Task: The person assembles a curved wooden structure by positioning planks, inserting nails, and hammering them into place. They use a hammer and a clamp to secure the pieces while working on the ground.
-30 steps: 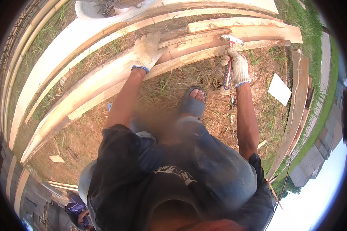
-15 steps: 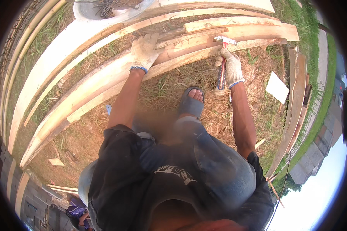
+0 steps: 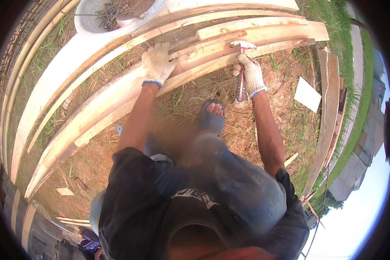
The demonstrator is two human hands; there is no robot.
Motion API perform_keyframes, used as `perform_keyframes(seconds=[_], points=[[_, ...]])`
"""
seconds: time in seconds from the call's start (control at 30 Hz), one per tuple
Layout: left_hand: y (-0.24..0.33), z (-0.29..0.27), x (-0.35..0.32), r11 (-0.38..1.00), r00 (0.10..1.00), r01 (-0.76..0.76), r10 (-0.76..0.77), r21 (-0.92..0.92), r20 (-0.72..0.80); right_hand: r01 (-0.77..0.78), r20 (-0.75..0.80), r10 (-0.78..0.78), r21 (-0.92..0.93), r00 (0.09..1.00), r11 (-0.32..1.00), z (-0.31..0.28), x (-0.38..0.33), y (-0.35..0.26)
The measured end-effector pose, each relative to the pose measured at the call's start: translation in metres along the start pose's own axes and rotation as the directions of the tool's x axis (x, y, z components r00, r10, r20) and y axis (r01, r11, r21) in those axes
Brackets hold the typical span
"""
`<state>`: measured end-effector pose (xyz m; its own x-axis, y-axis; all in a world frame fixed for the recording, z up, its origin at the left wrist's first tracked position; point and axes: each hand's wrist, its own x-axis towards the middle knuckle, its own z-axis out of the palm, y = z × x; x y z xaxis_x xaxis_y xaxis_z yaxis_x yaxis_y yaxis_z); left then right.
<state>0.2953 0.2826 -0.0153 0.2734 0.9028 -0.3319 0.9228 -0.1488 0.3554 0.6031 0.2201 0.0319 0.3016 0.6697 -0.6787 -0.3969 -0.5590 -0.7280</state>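
Observation:
My left hand point(image 3: 158, 63), in a white work glove, presses flat on a stack of long pale wooden boards point(image 3: 117, 93) that lie across dry grass. Gloved as well, my right hand point(image 3: 251, 76) is shut on the handle of a claw hammer point(image 3: 242, 65). The hammer's metal head rests against the edge of the upper boards point(image 3: 268, 32), its handle pointing down toward me. My foot in a blue sandal point(image 3: 211, 117) stands on the straw just below the boards, between the two hands.
A round grey basin point(image 3: 112, 11) with several rusty nails sits beyond the boards at top left. More planks point(image 3: 329, 112) lie on the right, with a white sheet point(image 3: 308, 93) beside them. Small wood offcuts point(image 3: 65, 190) lie on the straw at lower left.
My right hand has carried the hammer upward, bringing its head from above the lower board onto the edge of the upper boards. The left hand stays pressed on the boards.

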Motion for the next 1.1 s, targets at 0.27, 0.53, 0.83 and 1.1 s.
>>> perform_keyframes(seconds=[0.27, 0.53, 0.83, 1.1], points=[[0.073, -0.017, 0.055, 0.995, 0.993, -0.102, 0.101, 0.021, 0.057, 0.024, 0.034, -0.025, 0.014, 0.999, 1.000, -0.003, -0.001, 0.006], [0.096, -0.008, 0.107, 0.973, 0.962, -0.226, 0.229, -0.037, 0.151, -0.039, 0.109, 0.039, 0.001, 0.993, 0.999, -0.016, -0.005, 0.004], [0.095, -0.004, 0.103, 0.980, 0.971, -0.142, 0.166, -0.143, 0.174, -0.071, 0.112, 0.075, -0.038, 0.991, 0.997, -0.018, -0.008, -0.004], [0.095, -0.007, 0.098, 0.970, 0.970, -0.168, 0.194, -0.177, 0.144, -0.072, 0.081, 0.075, -0.042, 0.994, 0.997, -0.015, -0.013, -0.007]])
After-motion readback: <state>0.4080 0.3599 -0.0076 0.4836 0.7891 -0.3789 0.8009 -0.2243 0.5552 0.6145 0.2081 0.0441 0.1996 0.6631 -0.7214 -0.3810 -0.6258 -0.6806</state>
